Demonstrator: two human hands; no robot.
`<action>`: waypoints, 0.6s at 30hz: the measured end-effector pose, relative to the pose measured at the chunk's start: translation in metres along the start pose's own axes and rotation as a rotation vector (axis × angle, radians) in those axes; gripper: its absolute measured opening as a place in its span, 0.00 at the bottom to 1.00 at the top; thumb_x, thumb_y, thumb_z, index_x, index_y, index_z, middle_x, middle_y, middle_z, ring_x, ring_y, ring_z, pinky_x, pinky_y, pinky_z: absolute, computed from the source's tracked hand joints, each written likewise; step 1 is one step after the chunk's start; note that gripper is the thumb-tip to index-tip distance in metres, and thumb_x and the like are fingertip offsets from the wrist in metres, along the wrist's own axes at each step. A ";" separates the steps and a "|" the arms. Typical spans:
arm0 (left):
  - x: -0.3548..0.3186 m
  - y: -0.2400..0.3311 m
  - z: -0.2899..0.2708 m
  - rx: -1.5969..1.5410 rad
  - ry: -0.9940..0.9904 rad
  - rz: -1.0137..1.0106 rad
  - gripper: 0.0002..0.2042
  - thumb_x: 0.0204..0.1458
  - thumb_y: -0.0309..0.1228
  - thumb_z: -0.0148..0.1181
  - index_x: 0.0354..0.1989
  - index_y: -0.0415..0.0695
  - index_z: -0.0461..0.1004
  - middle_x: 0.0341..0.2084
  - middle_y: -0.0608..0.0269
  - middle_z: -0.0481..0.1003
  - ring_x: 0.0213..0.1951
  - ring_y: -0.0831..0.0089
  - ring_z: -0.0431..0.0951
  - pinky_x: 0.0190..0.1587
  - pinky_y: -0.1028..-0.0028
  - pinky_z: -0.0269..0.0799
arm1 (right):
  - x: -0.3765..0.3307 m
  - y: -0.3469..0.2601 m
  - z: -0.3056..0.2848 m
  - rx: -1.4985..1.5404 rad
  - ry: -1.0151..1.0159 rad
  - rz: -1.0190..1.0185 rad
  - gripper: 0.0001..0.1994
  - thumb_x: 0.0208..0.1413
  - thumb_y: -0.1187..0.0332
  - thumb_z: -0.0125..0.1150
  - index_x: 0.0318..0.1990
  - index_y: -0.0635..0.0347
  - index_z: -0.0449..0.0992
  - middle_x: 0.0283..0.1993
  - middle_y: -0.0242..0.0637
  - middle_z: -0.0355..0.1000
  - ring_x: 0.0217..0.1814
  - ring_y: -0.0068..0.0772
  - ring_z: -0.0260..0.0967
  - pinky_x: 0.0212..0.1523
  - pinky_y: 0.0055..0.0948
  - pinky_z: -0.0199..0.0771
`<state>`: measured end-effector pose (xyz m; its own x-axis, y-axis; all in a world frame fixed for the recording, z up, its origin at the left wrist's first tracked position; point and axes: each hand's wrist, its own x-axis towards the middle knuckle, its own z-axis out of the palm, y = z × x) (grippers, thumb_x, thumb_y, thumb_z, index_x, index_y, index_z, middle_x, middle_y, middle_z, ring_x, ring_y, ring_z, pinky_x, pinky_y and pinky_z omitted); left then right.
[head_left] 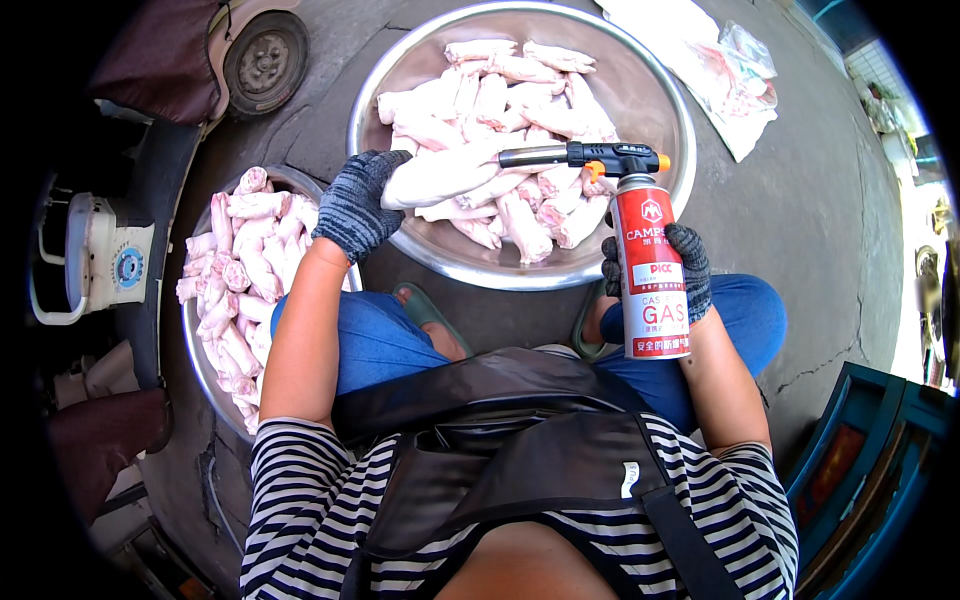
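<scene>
Head view: a pale trotter (440, 178) hangs over the near left part of a wide steel basin (640, 95), gripped at its left end by the gloved left hand (358, 205), whose fingers are closed round it, probably to keep the rest of its skin exposed. The right hand (692, 262), also gloved, is wrapped round a red gas canister (650, 275), held upright seemingly so the torch head (620, 157) on top points left at the trotter; whether nozzle and skin touch, I cannot tell. More trotters fill the basin beneath and a smaller basin (300, 183) at left, both within easy reach. They stand on cracked grey ground (810, 260), with a wheel (266, 63) beyond, white sheeting (685, 55) upper right and a teal frame (850, 425) lower right.
</scene>
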<state>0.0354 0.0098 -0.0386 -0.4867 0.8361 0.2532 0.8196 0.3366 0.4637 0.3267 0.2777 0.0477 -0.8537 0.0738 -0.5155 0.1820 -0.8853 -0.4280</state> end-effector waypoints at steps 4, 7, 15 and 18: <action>0.001 0.000 -0.001 0.000 -0.021 -0.017 0.30 0.33 0.28 0.65 0.52 0.45 0.69 0.44 0.51 0.72 0.48 0.53 0.71 0.55 0.63 0.65 | 0.000 -0.001 0.001 -0.018 -0.020 0.002 0.34 0.39 0.56 0.69 0.52 0.67 0.64 0.42 0.59 0.71 0.39 0.54 0.74 0.39 0.45 0.79; 0.002 0.004 -0.004 -0.014 -0.023 -0.031 0.31 0.33 0.27 0.65 0.53 0.45 0.69 0.45 0.51 0.72 0.49 0.53 0.70 0.55 0.63 0.65 | 0.000 -0.001 0.002 -0.014 -0.010 -0.005 0.34 0.39 0.56 0.69 0.52 0.67 0.64 0.41 0.58 0.71 0.38 0.53 0.74 0.39 0.45 0.79; 0.003 0.000 -0.003 -0.024 -0.024 -0.046 0.31 0.32 0.26 0.65 0.53 0.45 0.69 0.44 0.52 0.73 0.49 0.54 0.71 0.56 0.64 0.65 | 0.001 -0.001 0.001 -0.019 -0.070 -0.014 0.34 0.40 0.55 0.68 0.53 0.67 0.64 0.42 0.59 0.72 0.38 0.53 0.74 0.39 0.44 0.80; 0.001 -0.001 -0.001 -0.022 -0.006 -0.030 0.31 0.32 0.26 0.65 0.53 0.45 0.69 0.44 0.52 0.73 0.48 0.54 0.71 0.56 0.64 0.66 | 0.000 -0.001 -0.001 0.017 -0.054 -0.009 0.35 0.40 0.55 0.68 0.55 0.67 0.64 0.42 0.59 0.71 0.38 0.54 0.74 0.39 0.45 0.80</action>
<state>0.0336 0.0099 -0.0381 -0.5088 0.8285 0.2341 0.7978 0.3515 0.4898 0.3274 0.2787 0.0472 -0.8806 0.0567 -0.4705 0.1667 -0.8923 -0.4196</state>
